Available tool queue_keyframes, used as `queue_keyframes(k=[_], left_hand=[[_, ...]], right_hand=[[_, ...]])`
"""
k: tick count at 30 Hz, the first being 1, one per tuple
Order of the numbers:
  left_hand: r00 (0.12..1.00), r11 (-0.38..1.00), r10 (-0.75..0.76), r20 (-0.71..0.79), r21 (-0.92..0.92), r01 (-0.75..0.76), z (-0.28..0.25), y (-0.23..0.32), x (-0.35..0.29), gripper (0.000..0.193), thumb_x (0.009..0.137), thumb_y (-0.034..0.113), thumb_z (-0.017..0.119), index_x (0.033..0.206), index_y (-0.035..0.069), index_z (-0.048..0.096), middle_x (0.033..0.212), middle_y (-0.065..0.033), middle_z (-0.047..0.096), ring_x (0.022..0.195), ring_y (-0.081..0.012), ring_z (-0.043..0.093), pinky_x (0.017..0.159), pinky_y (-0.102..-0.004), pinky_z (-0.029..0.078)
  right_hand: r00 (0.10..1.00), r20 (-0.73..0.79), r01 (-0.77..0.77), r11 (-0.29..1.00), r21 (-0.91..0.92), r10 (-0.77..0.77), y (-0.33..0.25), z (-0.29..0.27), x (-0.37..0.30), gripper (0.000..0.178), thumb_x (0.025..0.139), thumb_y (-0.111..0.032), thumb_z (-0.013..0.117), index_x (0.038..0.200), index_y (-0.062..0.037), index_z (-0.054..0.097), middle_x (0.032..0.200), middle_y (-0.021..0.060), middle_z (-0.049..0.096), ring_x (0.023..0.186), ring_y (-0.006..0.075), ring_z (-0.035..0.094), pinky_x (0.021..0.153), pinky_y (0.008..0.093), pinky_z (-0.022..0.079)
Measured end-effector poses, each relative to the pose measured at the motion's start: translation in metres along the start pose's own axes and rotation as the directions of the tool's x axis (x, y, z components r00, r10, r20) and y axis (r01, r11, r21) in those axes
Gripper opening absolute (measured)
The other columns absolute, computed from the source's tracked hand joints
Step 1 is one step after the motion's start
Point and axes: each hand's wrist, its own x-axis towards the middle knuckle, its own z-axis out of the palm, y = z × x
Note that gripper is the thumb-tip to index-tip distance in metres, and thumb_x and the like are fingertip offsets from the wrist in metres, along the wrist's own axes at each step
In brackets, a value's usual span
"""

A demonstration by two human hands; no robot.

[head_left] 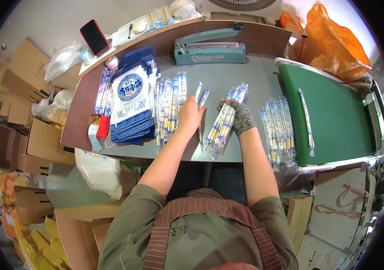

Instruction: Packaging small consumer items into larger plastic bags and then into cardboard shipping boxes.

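My bare left hand (190, 116) closes on a couple of slim wrapped sticks (205, 97) with blue-and-white ends; a tan tip shows below the fingers. My right hand (242, 118), in a grey fingerless glove, grips a bundle of wrapped sticks (221, 128) tilted over the grey tabletop (250, 69). Just left of my left hand lies a row of similar wrapped sticks (167, 108). To the right of my right hand sits another group of wrapped sticks (278, 130). The clear wrappers blur exactly what the sticks are.
A teal heat sealer (210, 50) stands at the back. Blue-and-white printed bags (131, 108) are stacked left, beside a red box (103, 127). A single wrapped stick (307, 121) lies on the green conveyor belt (336, 117). Cardboard boxes (50, 144) crowd the left.
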Motion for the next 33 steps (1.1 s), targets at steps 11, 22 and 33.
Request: queue_keyframes(k=[11, 22, 33], left_hand=[[0.997, 0.997, -0.039, 0.063, -0.070, 0.043, 0.003, 0.002, 0.010, 0.022, 0.077, 0.017, 0.064, 0.084, -0.003, 0.059, 0.080, -0.0235, 0.063, 0.078, -0.0407, 0.062, 0.070, -0.0473, 0.049], [0.996, 0.997, -0.053, 0.074, -0.060, 0.058, 0.003, 0.000, 0.013, 0.023, 0.076, 0.018, 0.064, 0.086, -0.003, 0.060, 0.081, -0.0235, 0.064, 0.080, -0.0409, 0.062, 0.072, -0.0468, 0.050], [1.000, 0.998, 0.001, 0.029, -0.057, 0.001, 0.007, -0.001, 0.014, 0.021, 0.080, 0.018, 0.063, 0.081, -0.003, 0.059, 0.078, -0.0219, 0.064, 0.076, -0.0401, 0.062, 0.070, -0.0468, 0.050]], right_hand=[[1.000, 0.002, 0.011, 1.000, -0.007, -0.011, -0.003, 0.004, -0.005, 0.017, 0.083, -0.008, 0.061, 0.096, 0.0027, 0.060, 0.084, 0.0145, 0.064, 0.075, 0.0263, 0.065, 0.067, 0.0368, 0.055], [1.000, 0.014, 0.014, 1.000, 0.006, -0.014, -0.001, 0.004, -0.004, 0.017, 0.082, -0.007, 0.061, 0.095, 0.0043, 0.059, 0.081, 0.0139, 0.064, 0.073, 0.0261, 0.065, 0.066, 0.0360, 0.055], [1.000, 0.015, 0.017, 1.000, 0.013, -0.018, -0.002, 0.005, -0.004, 0.015, 0.082, -0.006, 0.060, 0.093, 0.0039, 0.058, 0.081, 0.0137, 0.063, 0.073, 0.0261, 0.065, 0.068, 0.0361, 0.055]])
